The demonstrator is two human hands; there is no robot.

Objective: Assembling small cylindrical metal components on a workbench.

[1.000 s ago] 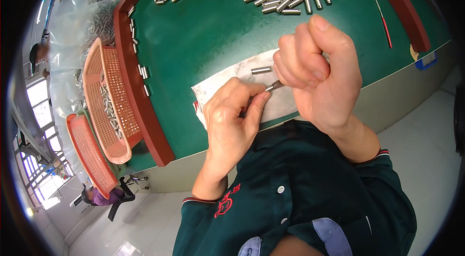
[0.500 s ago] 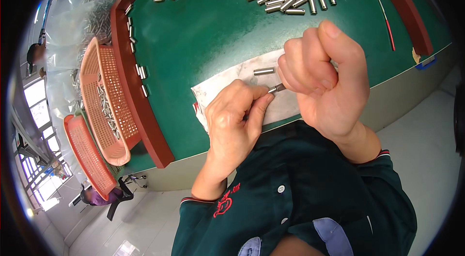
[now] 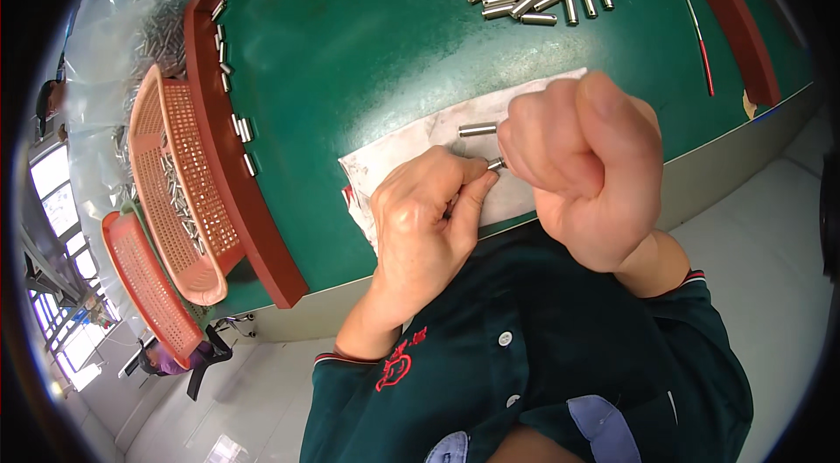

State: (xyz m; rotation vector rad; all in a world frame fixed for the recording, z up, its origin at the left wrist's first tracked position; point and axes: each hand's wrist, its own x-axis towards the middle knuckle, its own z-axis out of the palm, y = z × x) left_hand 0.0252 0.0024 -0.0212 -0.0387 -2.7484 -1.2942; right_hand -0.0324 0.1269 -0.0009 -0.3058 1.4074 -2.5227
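Observation:
Between the thumb and index finger of my left hand [image 3: 422, 218] is a small shiny metal pin [image 3: 495, 164], its end pointing toward my right hand [image 3: 595, 170]. My right hand is curled into a fist beside that end, thumb bent on top. Whatever it grips is hidden by the fingers. Both hands are over a stained white cloth [image 3: 385, 148] near the table's front edge. A short metal cylinder [image 3: 478, 129] lies on the cloth, just beyond the pin and close to my right fingers.
Many loose metal cylinders [image 3: 525, 3] lie scattered at the far side of the green table [image 3: 350, 69]. Red-brown rails [image 3: 219, 130] border it. A thin red-handled tool [image 3: 706, 65] lies at right. Pink baskets [image 3: 206, 165] with small metal parts and plastic bags [image 3: 109, 104] stand left.
My right fist has turned and closed in on the pin, and the dark tip that showed below its fingers is hidden now. My left hand keeps its pinch. The view has shifted slightly.

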